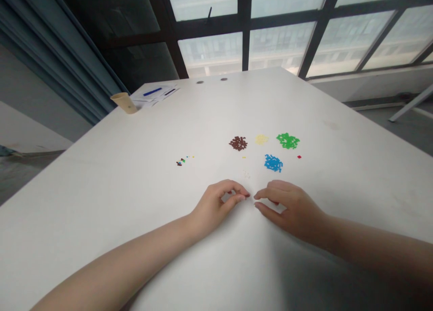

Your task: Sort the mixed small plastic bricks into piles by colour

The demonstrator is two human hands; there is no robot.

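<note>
Above the white table (162, 135), my left hand (219, 203) is closed in a pinch at the front centre. A tiny dark reddish-brown piece (248, 195) seems to show at its fingertips. Facing it, my right hand (291, 207) has thumb and forefinger apart, with nothing visible between them. Just beyond my hands are a few whitish pieces (246, 174) and a pile of small blue pieces (273, 163). Farther back are piles of brown pieces (238, 143), pale yellow pieces (261, 139) and green pieces (288, 140).
A small mixed-colour cluster (181, 162) lies to the left. One red piece (299, 157) and one yellow piece (244, 157) lie apart. A beige cup (124, 102) stands at the far left edge beside papers (158, 97) and a blue pen (152, 92). Windows line the back.
</note>
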